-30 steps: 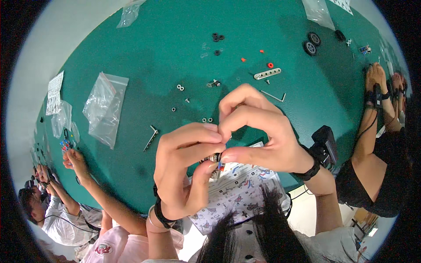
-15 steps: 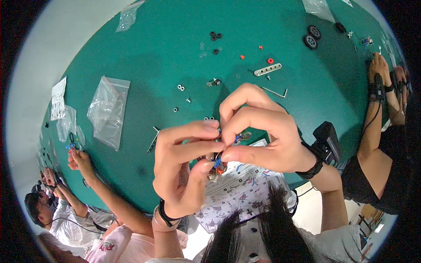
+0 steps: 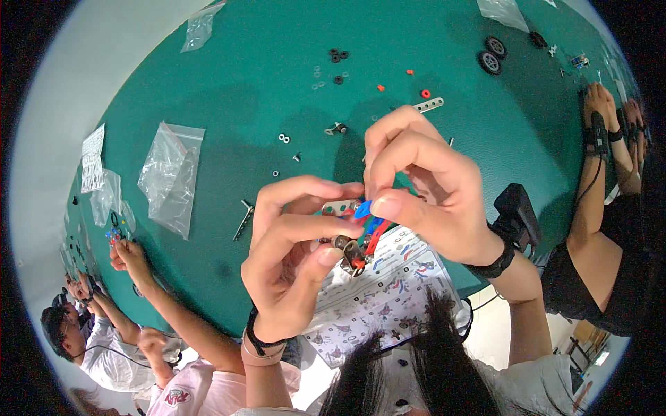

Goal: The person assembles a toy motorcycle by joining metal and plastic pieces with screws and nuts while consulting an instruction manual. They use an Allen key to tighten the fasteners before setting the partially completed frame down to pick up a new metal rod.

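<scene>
In front of my chest, a small model assembly [image 3: 352, 255] of dark metal brackets and red and blue pieces is gripped by the fingers and thumb of my left hand [image 3: 288, 253]. The thumb and fingers of my right hand [image 3: 437, 191] pinch a blue piece [image 3: 363, 209] on its upper side. Whether that piece is fastened to the rest cannot be made out, as fingers cover part of it. Beneath both hands lies a printed instruction sheet [image 3: 388, 301] with coloured diagrams.
On the green table [image 3: 257, 83] lie a perforated metal strip [image 3: 430, 105], a small bracket part [image 3: 336, 129], nuts [image 3: 284, 139], a screw [image 3: 297, 158], a hex tool [image 3: 243, 220], tyred wheels [image 3: 490, 62] and a clear plastic bag [image 3: 172, 180]. Other people's hands [image 3: 130, 258] work at both sides.
My right hand has shifted up and right, now covering part of the metal strip and most of the L-shaped key. The assembly has turned, showing more of its red and blue pieces.
</scene>
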The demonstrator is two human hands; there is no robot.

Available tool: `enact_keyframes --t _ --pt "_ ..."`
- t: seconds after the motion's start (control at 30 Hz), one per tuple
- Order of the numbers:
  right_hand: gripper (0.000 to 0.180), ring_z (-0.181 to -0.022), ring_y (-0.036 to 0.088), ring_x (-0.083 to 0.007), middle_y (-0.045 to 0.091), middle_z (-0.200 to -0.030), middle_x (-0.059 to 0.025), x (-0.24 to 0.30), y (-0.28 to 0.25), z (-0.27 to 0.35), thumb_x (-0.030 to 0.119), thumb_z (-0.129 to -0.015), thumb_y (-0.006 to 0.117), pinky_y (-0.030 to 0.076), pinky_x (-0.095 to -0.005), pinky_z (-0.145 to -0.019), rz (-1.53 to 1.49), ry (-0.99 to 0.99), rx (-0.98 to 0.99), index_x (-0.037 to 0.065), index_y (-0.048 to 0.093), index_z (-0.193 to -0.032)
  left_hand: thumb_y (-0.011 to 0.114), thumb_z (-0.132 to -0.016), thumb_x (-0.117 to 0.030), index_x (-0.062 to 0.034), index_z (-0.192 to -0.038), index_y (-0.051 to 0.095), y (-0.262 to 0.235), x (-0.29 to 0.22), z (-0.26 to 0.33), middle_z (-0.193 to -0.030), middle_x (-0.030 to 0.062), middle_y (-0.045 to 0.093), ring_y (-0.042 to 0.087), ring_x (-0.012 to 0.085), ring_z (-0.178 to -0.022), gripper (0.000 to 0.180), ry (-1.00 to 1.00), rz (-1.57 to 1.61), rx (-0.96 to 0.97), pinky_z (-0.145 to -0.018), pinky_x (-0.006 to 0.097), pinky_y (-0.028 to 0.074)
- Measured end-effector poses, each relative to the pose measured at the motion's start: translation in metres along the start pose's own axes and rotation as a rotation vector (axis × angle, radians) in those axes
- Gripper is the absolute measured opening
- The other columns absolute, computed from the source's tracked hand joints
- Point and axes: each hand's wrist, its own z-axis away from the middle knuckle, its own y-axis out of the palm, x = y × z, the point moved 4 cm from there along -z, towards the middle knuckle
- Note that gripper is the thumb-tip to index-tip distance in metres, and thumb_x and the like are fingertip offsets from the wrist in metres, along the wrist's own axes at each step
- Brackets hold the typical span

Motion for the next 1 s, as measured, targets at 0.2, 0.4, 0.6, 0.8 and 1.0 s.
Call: enact_keyframes --t 0.2,0.4,0.6,0.8,1.0 --pt "0.021 -0.077 0.052 -0.0099 0.044 -0.101 -0.0087 0.001 0.002 -0.001 0.019 -0.087 0.065 0.043 -0.0233 -0.073 -0.123 0.016 -0.070 0.002 0.053 -0.089 0.059 -0.086 -0.003 0.0038 -0.095 0.066 0.002 -0.005 -0.001 -0.119 0.0161 0.043 0.054 0.0333 -0.113 0.014 -0.077 -0.034 0.022 -0.092 0.042 0.048" --pt "0.022 -0.078 0.053 -0.0093 0.043 -0.100 -0.0077 -0.002 -0.004 0.002 0.021 -0.089 0.062 0.042 -0.0235 -0.071 -0.128 0.065 -0.113 0.002 0.051 -0.089 0.063 -0.080 0.001 -0.0002 -0.094 0.070 0.005 -0.004 -0.003 -0.114 0.0148 0.046 0.054 0.0240 -0.102 0.017 -0.011 -0.300 0.117 -0.085 0.033 0.048" --pt "0.019 -0.075 0.054 -0.0084 0.044 -0.099 -0.0069 -0.001 -0.004 0.001 0.019 -0.090 0.060 0.044 -0.0231 -0.069 -0.132 0.051 -0.142 0.003 0.050 -0.091 0.064 -0.078 0.003 -0.0003 -0.097 0.071 0.008 -0.001 -0.002 -0.106 0.0122 0.045 0.055 0.0209 -0.090 0.021 -0.051 -0.251 0.204 -0.078 0.031 0.048" --pt "0.018 -0.074 0.054 -0.0080 0.044 -0.100 -0.0068 -0.002 -0.002 0.002 0.019 -0.091 0.058 0.046 -0.0231 -0.069 -0.178 0.071 -0.167 0.003 0.050 -0.093 0.065 -0.078 0.004 0.0002 -0.097 0.071 0.011 -0.003 -0.002 -0.102 0.0114 0.047 0.056 0.0200 -0.085 0.020 -0.067 -0.289 0.237 -0.075 0.031 0.047" --pt "0.017 -0.081 0.052 -0.0109 0.044 -0.100 -0.0075 0.004 -0.006 0.001 0.018 -0.089 0.060 0.045 -0.0262 -0.076 -0.108 -0.018 -0.161 0.002 0.052 -0.092 0.065 -0.079 0.001 0.0019 -0.097 0.070 0.006 0.002 -0.002 -0.106 0.0132 0.049 0.057 0.0190 -0.087 0.018 -0.101 -0.194 0.220 -0.077 0.031 0.048"
